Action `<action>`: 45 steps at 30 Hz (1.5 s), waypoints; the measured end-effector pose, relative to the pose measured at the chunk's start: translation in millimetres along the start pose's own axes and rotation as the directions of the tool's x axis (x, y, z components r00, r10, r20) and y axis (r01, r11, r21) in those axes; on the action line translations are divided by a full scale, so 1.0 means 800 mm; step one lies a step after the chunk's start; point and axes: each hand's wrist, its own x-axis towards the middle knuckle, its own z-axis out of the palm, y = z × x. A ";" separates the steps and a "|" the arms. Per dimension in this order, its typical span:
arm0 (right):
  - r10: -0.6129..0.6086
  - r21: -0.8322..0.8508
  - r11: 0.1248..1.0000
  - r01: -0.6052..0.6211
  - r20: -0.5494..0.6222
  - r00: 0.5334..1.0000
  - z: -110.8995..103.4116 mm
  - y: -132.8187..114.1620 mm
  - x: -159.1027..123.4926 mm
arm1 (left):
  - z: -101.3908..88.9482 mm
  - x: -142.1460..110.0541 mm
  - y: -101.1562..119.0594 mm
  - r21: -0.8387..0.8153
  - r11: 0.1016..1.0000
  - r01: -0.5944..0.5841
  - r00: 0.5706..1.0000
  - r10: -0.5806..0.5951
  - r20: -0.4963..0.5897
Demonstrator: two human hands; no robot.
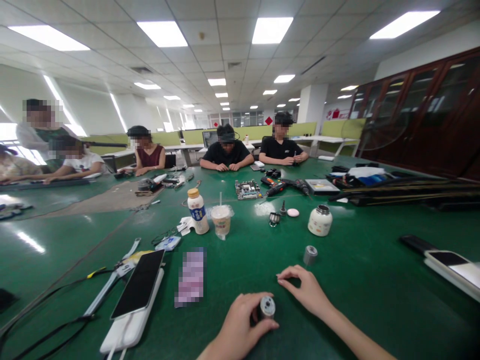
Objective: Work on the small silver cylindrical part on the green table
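My left hand (244,325) wraps its thumb and fingers round a small motor (267,308), a grey metal cylinder with a dark centre and small holes in its upward end. Just to the right, my right hand (300,287) hovers above the table with thumb and forefinger pinched together. A tiny dark tip shows at that pinch, too small to name. Beyond the right hand, a second small motor (310,255) of the same look stands upright on the green table (240,265), touched by neither hand.
A white jar (320,221) stands behind the second motor. Left of my hands lie a phone (138,285) on a white power bank and a pixelated purple sheet (191,276). A bottle (198,212), drink cup (221,220), circuit board (248,190) and drills (279,186) sit farther back. Several people sit around.
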 end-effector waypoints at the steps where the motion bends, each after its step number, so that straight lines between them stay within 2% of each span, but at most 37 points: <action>1: -0.005 -0.009 1.000 0.005 0.000 1.000 0.001 0.002 -0.001 | 0.000 0.000 0.000 0.000 1.000 0.000 1.000 0.000 0.000; 4: -0.008 -0.009 1.000 0.008 -0.002 1.000 0.001 -0.001 -0.001 | 0.001 -0.001 -0.001 0.001 1.000 0.001 1.000 -0.001 -0.002; 6: 0.015 0.051 0.999 -0.016 0.005 1.000 0.000 -0.009 0.000 | 0.000 -0.002 -0.001 0.002 1.000 0.000 1.000 0.000 -0.002; 9: 0.041 0.207 0.977 -0.044 0.020 0.999 -0.003 -0.031 -0.001 | 0.000 -0.001 0.000 0.002 1.000 -0.001 1.000 0.001 0.002; 11: 0.009 0.265 0.964 -0.015 0.027 1.000 -0.005 -0.052 -0.006 | 0.000 -0.001 0.000 0.004 1.000 -0.006 1.000 0.006 0.002; 14: -0.042 0.246 0.969 0.022 0.075 0.996 -0.005 -0.079 -0.017 | 0.001 -0.001 -0.002 0.012 1.000 -0.023 1.000 0.023 -0.006; 17: -0.064 0.135 0.990 0.049 0.109 0.992 -0.001 -0.091 -0.026 | 0.003 -0.002 -0.004 -0.005 0.999 -0.034 0.999 0.034 -0.019; 20: -0.066 0.092 0.994 0.054 0.128 0.990 0.004 -0.092 -0.029 | 0.003 -0.002 -0.005 -0.021 0.999 -0.042 0.999 0.042 -0.022; 31: -0.082 0.141 0.988 0.065 0.119 0.990 0.013 -0.087 -0.035 | 0.003 -0.001 -0.004 -0.027 0.998 -0.060 0.998 0.060 -0.017; 37: -0.119 0.158 0.982 0.108 0.059 0.991 0.013 -0.087 -0.035 | 0.003 -0.001 -0.005 -0.022 0.998 -0.057 0.998 0.057 -0.017; 45: -0.100 0.098 0.991 0.091 0.101 0.990 0.015 -0.083 -0.034 | 0.003 -0.001 -0.006 -0.038 0.997 -0.063 0.998 0.062 -0.019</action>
